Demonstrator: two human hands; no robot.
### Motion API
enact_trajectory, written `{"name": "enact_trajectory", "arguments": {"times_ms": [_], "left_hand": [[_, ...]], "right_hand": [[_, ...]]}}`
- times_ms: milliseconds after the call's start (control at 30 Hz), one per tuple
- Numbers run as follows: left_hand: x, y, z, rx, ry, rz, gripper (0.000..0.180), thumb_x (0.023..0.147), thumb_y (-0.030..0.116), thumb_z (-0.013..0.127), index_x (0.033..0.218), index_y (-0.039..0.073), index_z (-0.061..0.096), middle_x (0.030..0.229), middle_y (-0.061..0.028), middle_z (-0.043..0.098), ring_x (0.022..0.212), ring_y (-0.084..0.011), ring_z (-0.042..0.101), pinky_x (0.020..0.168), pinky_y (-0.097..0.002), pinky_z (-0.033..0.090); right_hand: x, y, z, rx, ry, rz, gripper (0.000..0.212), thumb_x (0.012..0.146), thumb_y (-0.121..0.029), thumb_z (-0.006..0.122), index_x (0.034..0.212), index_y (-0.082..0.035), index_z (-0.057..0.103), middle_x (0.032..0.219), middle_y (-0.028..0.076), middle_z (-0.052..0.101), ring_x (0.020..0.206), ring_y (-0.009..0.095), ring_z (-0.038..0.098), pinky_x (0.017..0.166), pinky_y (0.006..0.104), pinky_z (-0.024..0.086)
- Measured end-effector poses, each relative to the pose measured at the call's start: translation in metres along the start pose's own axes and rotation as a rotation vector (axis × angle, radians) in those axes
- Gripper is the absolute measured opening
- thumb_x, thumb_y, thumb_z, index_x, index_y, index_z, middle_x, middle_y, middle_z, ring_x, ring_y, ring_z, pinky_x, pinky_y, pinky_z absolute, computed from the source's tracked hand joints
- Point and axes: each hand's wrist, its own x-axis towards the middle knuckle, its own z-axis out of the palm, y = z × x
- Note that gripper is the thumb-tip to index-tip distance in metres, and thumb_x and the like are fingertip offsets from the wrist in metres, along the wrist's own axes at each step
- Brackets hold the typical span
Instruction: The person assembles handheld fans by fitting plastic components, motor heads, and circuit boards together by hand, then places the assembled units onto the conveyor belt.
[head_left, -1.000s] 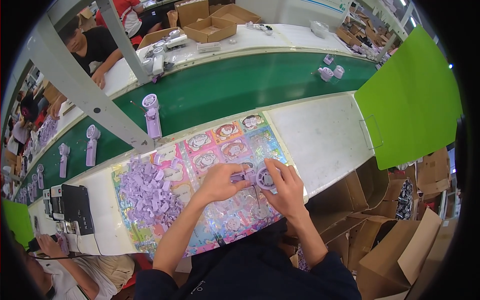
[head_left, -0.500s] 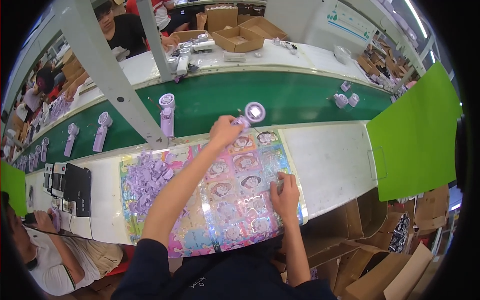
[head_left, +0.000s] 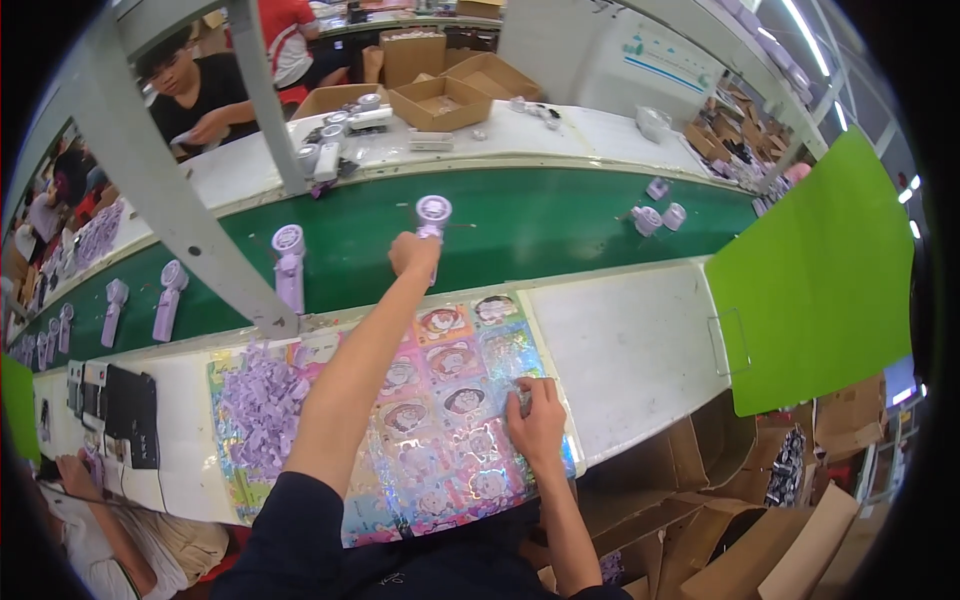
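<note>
A: Biggest first?

B: A long green belt (head_left: 560, 220), curving across from lower left to upper right. Along its near edge, a white table (head_left: 630, 320).

A: Next down?

B: At the table's right end, a bright green board (head_left: 810, 290), upright and slightly tilted. Below the table at the lower right, several open cardboard boxes (head_left: 750, 545). On the left, a slanted grey post (head_left: 175, 200), crossing in front of the belt.

A: And lying on the table?

B: A shiny picture sheet (head_left: 430, 440), with rows of cartoon figures. Farther left, a black box (head_left: 130, 410). Heaped loosely on the sheet's left part, a pile of purple pieces (head_left: 262, 405).

A: Now the hands.

B: Left hand (head_left: 415, 257): reaching far forward over the belt, closed around the handle of a purple fan (head_left: 433, 210), round head toward the far side. Touching the belt or just above? Cannot tell. Right hand (head_left: 537, 412): near the sheet's right edge, fingers loosely bent, a narrow gap between thumb and forefinger.

A: Other fans?

B: Yes, a row of matching fans (head_left: 288, 265) on the belt, left of the held one. Smaller again, loose fan heads (head_left: 647, 220), well to the right.
</note>
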Motion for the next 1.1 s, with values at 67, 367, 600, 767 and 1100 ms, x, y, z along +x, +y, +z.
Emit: {"name": "enact_trajectory", "arguments": {"times_ms": [67,367,600,767,1100], "left_hand": [[0.007,-0.007,0.009,0.052,0.074,0.038,0.043,0.078,0.038,0.076,0.098,0.000,0.077,0.105,-0.0249,0.074,0.104,-0.0404,0.071,0.091,-0.0472,0.056],[-0.046,-0.026,-0.015,-0.462,0.289,0.412,0.028,0.087,0.018,0.070,0.111,0.005,0.063,0.095,-0.0115,0.062,0.082,-0.0221,0.060,0.076,-0.0378,0.050],[-0.152,-0.073,-0.038,0.009,-0.103,1.091,0.014,0.086,0.009,0.064,0.099,0.003,0.065,0.075,-0.0117,0.062,0.070,-0.0298,0.062,0.068,-0.0441,0.051],[-0.181,-0.083,-0.047,0.237,-0.082,1.211,0.017,0.086,0.012,0.064,0.101,0.004,0.065,0.092,-0.0129,0.063,0.092,-0.0335,0.062,0.081,-0.0460,0.049],[-0.189,-0.084,-0.050,0.187,-0.107,1.180,0.021,0.086,0.011,0.065,0.106,0.003,0.067,0.096,-0.0146,0.063,0.095,-0.0348,0.062,0.083,-0.0465,0.049]], "right_hand": [[0.000,-0.003,0.002,-0.012,0.014,-0.013,0.021,0.085,-0.010,0.071,0.105,-0.005,0.066,0.099,0.014,0.064,0.084,0.036,0.067,0.071,0.0449,0.054],[0.002,-0.005,-0.001,-0.033,0.073,-0.068,0.018,0.086,-0.011,0.071,0.103,-0.006,0.068,0.096,0.013,0.063,0.080,0.034,0.066,0.068,0.0432,0.052],[-0.002,-0.007,0.001,-0.072,0.068,-0.093,0.017,0.086,-0.011,0.070,0.102,-0.007,0.066,0.097,0.011,0.060,0.079,0.032,0.065,0.070,0.0433,0.053],[-0.004,-0.006,0.003,-0.089,0.067,-0.094,0.016,0.086,-0.011,0.070,0.101,-0.007,0.066,0.097,0.011,0.061,0.080,0.032,0.065,0.071,0.0429,0.053],[-0.006,-0.001,0.000,-0.083,0.076,-0.108,0.015,0.086,-0.010,0.070,0.100,-0.007,0.066,0.098,0.011,0.061,0.081,0.032,0.065,0.071,0.0430,0.053]]}}
